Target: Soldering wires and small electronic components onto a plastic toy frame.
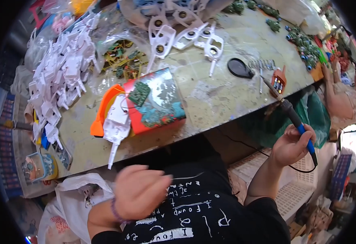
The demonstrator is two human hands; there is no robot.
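My right hand [289, 146] is closed around the blue handle of a soldering iron [295, 116], whose tip points up and away over the table's edge. My left hand [141, 191] hovers in front of my black shirt, off the table; its fingers are bent and smeared by motion. Ahead of it lies a white plastic housing [118, 118] with a narrow stem, partly on an orange curved piece [105, 112]. Thin wires run from the housing to a green circuit board [139, 94] on a red printed box [161, 110]. Neither hand touches these.
White housings [68, 69] are heaped at the left, beside wired boards [123, 59]. White frames with speakers [163, 40] lie at the back. A coil stand [261, 64] and an orange piece [278, 79] sit near the right edge. Another person's arm [334, 87] shows far right.
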